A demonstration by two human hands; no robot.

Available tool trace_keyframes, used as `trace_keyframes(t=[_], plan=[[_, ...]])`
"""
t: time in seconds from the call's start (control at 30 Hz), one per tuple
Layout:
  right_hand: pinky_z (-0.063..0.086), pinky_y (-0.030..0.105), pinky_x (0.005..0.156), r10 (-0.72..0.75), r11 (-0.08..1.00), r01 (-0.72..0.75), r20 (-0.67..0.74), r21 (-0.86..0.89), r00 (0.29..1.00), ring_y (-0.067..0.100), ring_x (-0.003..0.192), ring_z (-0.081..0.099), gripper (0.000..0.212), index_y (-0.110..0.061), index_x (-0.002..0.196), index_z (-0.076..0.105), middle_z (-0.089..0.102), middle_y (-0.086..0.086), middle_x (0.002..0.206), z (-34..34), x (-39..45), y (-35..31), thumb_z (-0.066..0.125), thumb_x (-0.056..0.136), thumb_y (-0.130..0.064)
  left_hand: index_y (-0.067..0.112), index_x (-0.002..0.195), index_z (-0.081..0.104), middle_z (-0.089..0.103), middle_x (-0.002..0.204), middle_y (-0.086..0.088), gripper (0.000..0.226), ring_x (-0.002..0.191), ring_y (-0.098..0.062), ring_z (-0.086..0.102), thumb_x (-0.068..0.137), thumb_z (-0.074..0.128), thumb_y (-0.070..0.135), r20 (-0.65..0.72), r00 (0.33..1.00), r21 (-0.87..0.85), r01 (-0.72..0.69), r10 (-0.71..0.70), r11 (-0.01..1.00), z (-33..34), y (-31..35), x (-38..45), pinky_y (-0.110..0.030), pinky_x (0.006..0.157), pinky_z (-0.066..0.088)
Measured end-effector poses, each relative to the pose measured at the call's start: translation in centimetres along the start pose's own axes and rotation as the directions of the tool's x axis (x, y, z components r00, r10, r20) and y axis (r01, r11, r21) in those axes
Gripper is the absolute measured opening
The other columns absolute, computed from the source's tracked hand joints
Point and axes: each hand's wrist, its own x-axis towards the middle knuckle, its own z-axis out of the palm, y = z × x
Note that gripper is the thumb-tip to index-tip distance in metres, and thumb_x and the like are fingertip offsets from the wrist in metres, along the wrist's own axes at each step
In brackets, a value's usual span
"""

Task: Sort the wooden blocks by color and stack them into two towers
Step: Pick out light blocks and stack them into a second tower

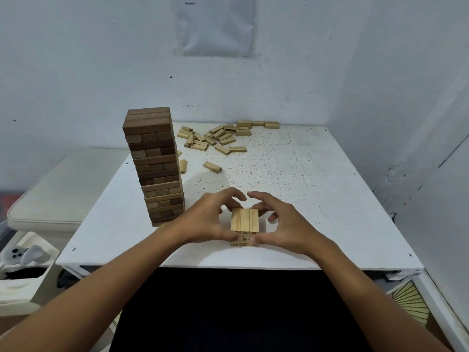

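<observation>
White table (317, 199) before us: our left hand (205, 222) and right hand (286, 224) cup the short light stack (244, 224) at six o'clock — fingers curled around it; dark tower (154, 163) at nine, loose light blocks (218, 137) at twelve.

Table: we see a white speckled top (317, 199) set into a wall corner.
Left side: we see a tall dark-brown tower (154, 166).
Far edge: we count many loose pale blocks (215, 138), scattered.
Near edge: we find a short pale stack (245, 226).
</observation>
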Motion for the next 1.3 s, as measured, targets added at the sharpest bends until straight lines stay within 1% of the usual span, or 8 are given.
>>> trace_keyframes(t=[0.1, 0.23, 0.4, 0.73, 0.83, 1.0, 1.1, 1.3], plan=[[0.04, 0.017, 0.083, 0.0, 1.0, 0.0, 0.0, -0.007, 1.0, -0.004, 0.11, 0.052, 0.087, -0.058, 0.127, 0.036, 0.062, -0.017, 0.113, 0.0, 0.0, 0.0, 0.087, 0.067, -0.021, 0.039, 0.118, 0.045, 0.061, 0.109, 0.014, 0.069, 0.106, 0.013, 0.049, 0.066, 0.088, 0.025, -0.005, 1.0, 0.001, -0.003, 0.003, 1.0, 0.0, 0.0, 0.0, -0.013, 0.081, 0.041], [0.039, 0.016, 0.082, 0.0, 1.0, 0.0, 0.004, 0.001, 1.0, -0.004, 0.109, 0.052, 0.087, -0.051, 0.132, 0.038, 0.062, -0.017, 0.113, 0.0, 0.0, 0.0, 0.086, 0.067, -0.02, 0.037, 0.119, 0.046, 0.062, 0.109, 0.013, 0.068, 0.106, 0.013, 0.05, 0.066, 0.087, 0.025, 0.0, 1.0, -0.004, -0.01, 0.01, 1.0, 0.0, -0.1, 0.1, -0.015, 0.081, 0.042], [0.039, 0.017, 0.082, -0.007, 1.0, 0.007, 0.0, -0.009, 1.0, -0.005, 0.109, 0.052, 0.087, -0.055, 0.13, 0.036, 0.061, -0.018, 0.115, 0.1, 0.0, 0.1, 0.086, 0.067, -0.023, 0.038, 0.119, 0.047, 0.062, 0.112, 0.013, 0.068, 0.106, 0.01, 0.052, 0.066, 0.087, 0.027, 0.008, 1.0, 0.001, -0.015, 0.014, 1.0, 0.0, -0.2, 0.1, -0.013, 0.078, 0.041], [0.04, 0.017, 0.083, -0.01, 1.0, 0.01, 0.004, -0.015, 1.0, -0.006, 0.109, 0.052, 0.088, -0.046, 0.139, 0.039, 0.06, -0.019, 0.117, 0.3, 0.0, 0.4, 0.087, 0.067, -0.028, 0.033, 0.121, 0.052, 0.064, 0.115, 0.011, 0.068, 0.105, 0.004, 0.056, 0.065, 0.089, 0.03, -0.004, 1.0, -0.019, -0.026, 0.026, 0.999, 0.2, -0.4, 0.3, -0.019, 0.08, 0.043], [0.04, 0.016, 0.082, -0.018, 1.0, 0.018, 0.009, -0.018, 1.0, -0.006, 0.11, 0.052, 0.089, -0.044, 0.14, 0.038, 0.06, -0.019, 0.118, 0.1, -0.1, 0.3, 0.088, 0.067, -0.031, 0.032, 0.122, 0.053, 0.063, 0.115, 0.015, 0.069, 0.104, 0.004, 0.057, 0.062, 0.087, 0.036, -0.009, 1.0, -0.031, -0.028, 0.028, 0.999, 0.1, -0.3, 0.2, -0.019, 0.079, 0.043], [0.04, 0.015, 0.083, -0.02, 1.0, 0.02, 0.009, 0.009, 1.0, -0.006, 0.109, 0.052, 0.082, -0.047, 0.136, 0.039, 0.058, -0.022, 0.118, -0.4, -0.3, -0.2, 0.086, 0.069, -0.038, 0.036, 0.119, 0.053, 0.063, 0.111, 0.02, 0.072, 0.103, 0.006, 0.057, 0.057, 0.075, 0.063, -0.025, 0.999, -0.046, -0.022, 0.021, 0.999, -0.4, 0.4, -0.1, -0.018, 0.08, 0.045], [0.04, 0.013, 0.084, -0.026, 0.998, 0.026, -0.009, 0.052, 1.0, -0.003, 0.107, 0.054, 0.07, -0.05, 0.131, 0.041, 0.059, -0.019, 0.119, -0.8, -0.5, -0.5, 0.075, 0.07, -0.049, 0.031, 0.12, 0.056, 0.063, 0.109, 0.02, 0.069, 0.103, 0.005, 0.057, 0.063, 0.067, 0.067, -0.058, 0.998, -0.046, -0.034, 0.031, 0.998, -0.7, 0.8, -0.2, -0.02, 0.083, 0.048], [0.042, 0.015, 0.085, -0.047, 0.996, 0.05, -0.039, 0.081, 0.998, 0.0, 0.108, 0.055, 0.063, -0.043, 0.133, 0.047, 0.06, -0.016, 0.12, -1.6, -0.8, -1.2, 0.068, 0.075, -0.052, 0.027, 0.123, 0.058, 0.063, 0.112, 0.017, 0.068, 0.105, 0.003, 0.057, 0.068, 0.063, 0.068, -0.097, 0.994, -0.036, -0.056, 0.052, 0.998, -1.0, 1.4, -0.5, -0.022, 0.086, 0.048]])
